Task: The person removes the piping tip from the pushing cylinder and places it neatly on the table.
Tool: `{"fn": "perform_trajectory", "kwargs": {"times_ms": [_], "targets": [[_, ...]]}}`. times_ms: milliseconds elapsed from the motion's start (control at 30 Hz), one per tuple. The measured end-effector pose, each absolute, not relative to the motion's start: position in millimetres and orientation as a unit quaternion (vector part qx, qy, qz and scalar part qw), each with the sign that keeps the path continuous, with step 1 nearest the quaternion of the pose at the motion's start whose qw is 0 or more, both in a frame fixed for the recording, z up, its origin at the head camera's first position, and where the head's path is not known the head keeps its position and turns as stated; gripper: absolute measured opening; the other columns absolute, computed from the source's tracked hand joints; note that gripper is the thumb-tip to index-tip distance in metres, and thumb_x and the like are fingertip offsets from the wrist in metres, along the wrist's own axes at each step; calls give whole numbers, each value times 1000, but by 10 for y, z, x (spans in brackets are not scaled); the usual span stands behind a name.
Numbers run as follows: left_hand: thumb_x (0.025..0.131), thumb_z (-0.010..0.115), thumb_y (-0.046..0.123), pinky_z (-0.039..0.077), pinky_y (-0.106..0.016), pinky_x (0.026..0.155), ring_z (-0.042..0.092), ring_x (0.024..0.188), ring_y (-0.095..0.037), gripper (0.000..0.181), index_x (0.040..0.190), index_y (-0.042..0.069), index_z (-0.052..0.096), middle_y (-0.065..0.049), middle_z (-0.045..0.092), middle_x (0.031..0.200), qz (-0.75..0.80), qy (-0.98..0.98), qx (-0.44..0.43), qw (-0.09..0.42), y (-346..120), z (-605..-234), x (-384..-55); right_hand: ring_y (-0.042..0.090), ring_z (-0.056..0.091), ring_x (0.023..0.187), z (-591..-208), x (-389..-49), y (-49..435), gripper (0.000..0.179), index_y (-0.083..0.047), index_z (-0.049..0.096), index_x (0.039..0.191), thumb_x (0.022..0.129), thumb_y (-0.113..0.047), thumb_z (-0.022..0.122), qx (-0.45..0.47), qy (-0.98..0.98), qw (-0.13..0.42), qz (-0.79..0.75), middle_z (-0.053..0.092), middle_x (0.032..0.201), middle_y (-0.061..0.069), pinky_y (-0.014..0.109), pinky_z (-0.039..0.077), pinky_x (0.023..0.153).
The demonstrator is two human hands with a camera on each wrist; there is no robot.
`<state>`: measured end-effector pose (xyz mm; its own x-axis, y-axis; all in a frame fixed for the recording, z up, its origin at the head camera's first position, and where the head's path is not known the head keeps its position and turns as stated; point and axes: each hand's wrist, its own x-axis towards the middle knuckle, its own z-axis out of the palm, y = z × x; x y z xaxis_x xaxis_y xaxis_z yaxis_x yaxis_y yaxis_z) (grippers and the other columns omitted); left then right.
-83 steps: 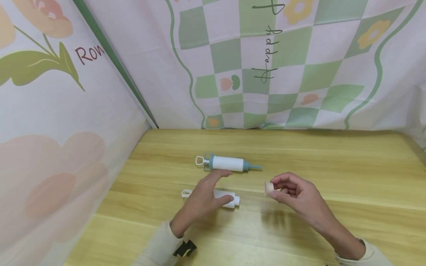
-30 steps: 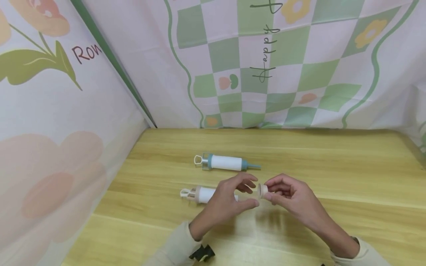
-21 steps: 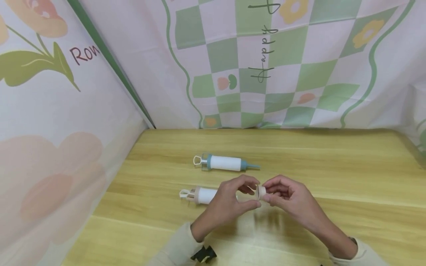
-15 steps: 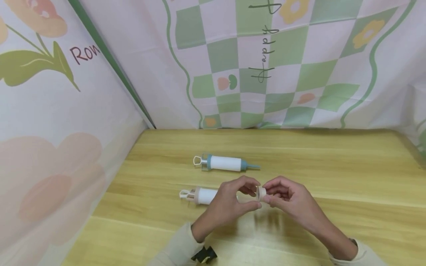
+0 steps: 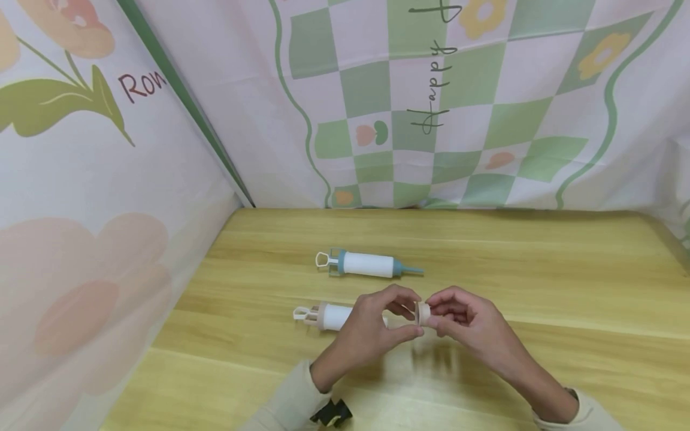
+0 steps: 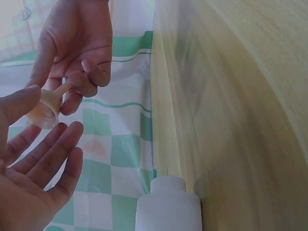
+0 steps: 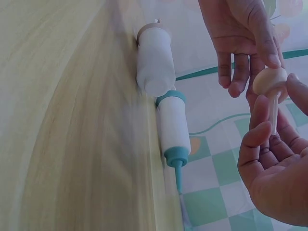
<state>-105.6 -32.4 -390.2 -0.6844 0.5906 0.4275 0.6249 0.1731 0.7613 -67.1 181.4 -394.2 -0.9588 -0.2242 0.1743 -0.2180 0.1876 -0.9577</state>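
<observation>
A beige nozzle cap (image 5: 423, 313) with a cone-shaped base and thin spout is held in the air between my two hands. My right hand (image 5: 474, 317) pinches it from the spout side, its fingers curled around the thin spout (image 7: 275, 113). My left hand (image 5: 372, 317) holds the wide rim between thumb and fingertips; its other fingers spread loosely in the left wrist view. Behind the left hand lies a white syringe-like bottle (image 5: 335, 317) with a beige collar and loop handle. Its bare white neck (image 6: 168, 184) shows in the left wrist view.
A second white syringe-like bottle (image 5: 369, 264), with teal ends and a thin teal nozzle, lies farther back on the wooden table (image 5: 539, 257). Printed curtains (image 5: 366, 90) hang along the back and left edges.
My left hand has moved right, from over the beige-collared bottle to the nozzle cap, and takes hold of its rim. My right hand has shifted slightly left with the cap.
</observation>
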Motion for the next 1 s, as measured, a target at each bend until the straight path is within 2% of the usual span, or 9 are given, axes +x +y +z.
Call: {"fn": "perform_trajectory", "kwargs": {"times_ms": [333,600,1000], "targets": [[81,82,2,54,-22,82,69,88,-8,41,116,4,62,-6,70,105,-535,-759,-372,16,-348,-3869,-1062,23,67,74,-4003,-644,1852,23,7,58,118,96,-1,64,-140,764,-7,-630,69,96,14,33,57,66],[82,82,3,53,-22,84,68,89,-9,39,115,5,62,-5,69,101,-531,-762,-370,31,-362,-3857,-1069,25,66,73,-3986,-617,1893,20,3,62,111,93,-2,69,-109,772,-26,-626,68,90,10,32,58,65],[82,82,2,55,-28,85,69,92,-13,37,114,4,63,-6,70,101,-539,-758,-365,35,-372,-3874,-1089,21,64,69,-3933,-626,1914,10,-1,67,103,95,-8,69,-92,801,-50,-589,67,85,14,29,55,61]]}}
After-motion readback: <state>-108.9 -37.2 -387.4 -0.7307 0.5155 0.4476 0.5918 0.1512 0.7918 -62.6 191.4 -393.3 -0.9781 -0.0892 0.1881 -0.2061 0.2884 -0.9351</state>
